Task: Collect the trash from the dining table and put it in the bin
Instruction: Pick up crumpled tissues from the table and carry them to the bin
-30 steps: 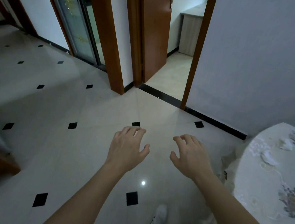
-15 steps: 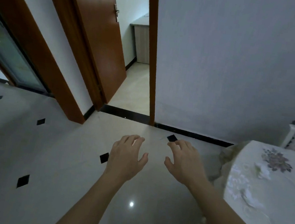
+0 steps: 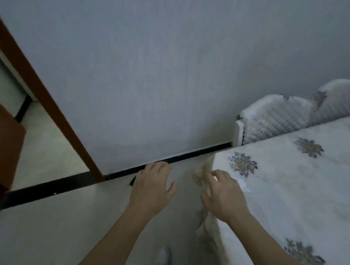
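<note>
White paper scrap (image 3: 243, 184) at the edge of the floral-clothed dining table (image 3: 294, 191), just beside the right hand (image 3: 222, 195). Over the pale floor (image 3: 71, 218), left hand (image 3: 151, 190); both empty, fingers loosely spread. Padded chair backs (image 3: 281, 119) beyond.

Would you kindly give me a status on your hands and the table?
Left hand open, over floor. Right hand open, at dining table edge. Small white scrap on top beside that hand, not held. Nothing between hand and scrap.
</note>
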{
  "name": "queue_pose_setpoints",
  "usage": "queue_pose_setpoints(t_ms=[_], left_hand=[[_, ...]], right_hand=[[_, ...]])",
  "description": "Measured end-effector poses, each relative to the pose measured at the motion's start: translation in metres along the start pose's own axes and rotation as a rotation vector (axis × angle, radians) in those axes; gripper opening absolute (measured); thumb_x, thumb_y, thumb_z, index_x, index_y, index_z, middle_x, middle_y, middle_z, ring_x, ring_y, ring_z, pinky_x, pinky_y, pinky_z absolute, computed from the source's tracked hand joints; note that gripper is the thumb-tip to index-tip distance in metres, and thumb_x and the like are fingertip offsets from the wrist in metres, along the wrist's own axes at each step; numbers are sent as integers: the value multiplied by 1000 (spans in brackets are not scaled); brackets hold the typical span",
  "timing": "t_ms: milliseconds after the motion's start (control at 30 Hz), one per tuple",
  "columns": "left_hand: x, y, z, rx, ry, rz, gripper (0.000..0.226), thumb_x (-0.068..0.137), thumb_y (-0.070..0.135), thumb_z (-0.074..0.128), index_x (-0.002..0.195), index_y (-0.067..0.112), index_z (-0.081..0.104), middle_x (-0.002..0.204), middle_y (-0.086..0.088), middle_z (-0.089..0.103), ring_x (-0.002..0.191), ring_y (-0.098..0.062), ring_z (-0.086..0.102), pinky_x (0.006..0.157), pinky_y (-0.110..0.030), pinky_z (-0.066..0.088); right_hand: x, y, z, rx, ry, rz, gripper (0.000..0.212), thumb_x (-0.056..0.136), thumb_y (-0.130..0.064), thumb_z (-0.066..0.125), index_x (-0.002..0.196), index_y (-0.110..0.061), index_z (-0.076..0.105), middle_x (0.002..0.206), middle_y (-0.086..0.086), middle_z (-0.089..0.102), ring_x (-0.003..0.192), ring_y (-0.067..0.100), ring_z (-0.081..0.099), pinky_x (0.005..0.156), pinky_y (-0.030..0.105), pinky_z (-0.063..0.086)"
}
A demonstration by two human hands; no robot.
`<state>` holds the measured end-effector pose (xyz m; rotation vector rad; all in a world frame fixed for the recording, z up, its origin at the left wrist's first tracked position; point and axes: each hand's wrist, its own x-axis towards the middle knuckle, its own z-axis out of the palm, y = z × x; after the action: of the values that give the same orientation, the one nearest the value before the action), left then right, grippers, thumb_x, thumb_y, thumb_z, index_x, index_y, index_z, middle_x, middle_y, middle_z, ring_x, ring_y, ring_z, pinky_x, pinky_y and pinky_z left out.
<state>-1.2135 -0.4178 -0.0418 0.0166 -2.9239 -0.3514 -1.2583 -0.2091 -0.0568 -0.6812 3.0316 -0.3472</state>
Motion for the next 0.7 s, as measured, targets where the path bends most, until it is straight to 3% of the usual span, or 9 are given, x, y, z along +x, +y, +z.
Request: queue_pose_setpoints(t_ms=[367, 533, 700], left_hand=[[177, 36, 35, -207, -145, 490, 37, 89, 39, 58, 120, 18, 60, 118, -1, 63, 107, -24, 57, 84, -41, 50], [199, 93, 53, -288, -218, 691, 39, 89, 36, 60, 124, 19, 61, 123, 1, 63, 112, -23, 56, 86, -39, 49], [193, 128, 75, -330, -271, 785, 37, 89, 29, 64, 123, 14, 63, 117, -3, 65, 108, -27, 58, 85, -42, 52]], right_hand=[[31, 63, -18, -34, 86, 517, 46, 93, -37, 52, 137, -21, 50, 137, 5, 54, 128, 27, 45, 96, 39, 46], [-15, 83, -15, -44, 92, 737, 47, 96, -38, 49, 140, -23, 46, 137, 3, 52, 129, 24, 44, 96, 37, 45], [-67, 95, -6, -24, 104, 893, 45, 95, -39, 48, 138, -25, 48, 136, 0, 54, 126, 22, 47, 93, 36, 47]])
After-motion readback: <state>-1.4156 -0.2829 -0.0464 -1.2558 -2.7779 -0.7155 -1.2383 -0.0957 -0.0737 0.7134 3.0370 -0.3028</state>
